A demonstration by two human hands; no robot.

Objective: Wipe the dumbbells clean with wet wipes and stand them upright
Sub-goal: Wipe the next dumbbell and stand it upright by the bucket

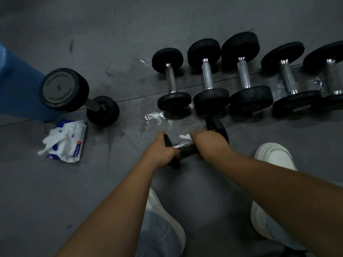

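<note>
A small black dumbbell (217,127) lies on the grey floor in front of me. My left hand (161,151) grips its near black head. My right hand (207,141) holds a white wet wipe (185,136) against the chrome handle. Behind it, several black dumbbells with chrome handles lie side by side in a row (241,75). One larger dumbbell (74,93) stands upright at the left, marked 5 on its top face.
An open blue-and-white pack of wet wipes (66,141) lies on the floor at the left, wipes spilling out. A blue cylinder (16,86) stands behind the upright dumbbell. Wet patches (156,117) shine on the floor. My white shoes (274,156) flank my arms.
</note>
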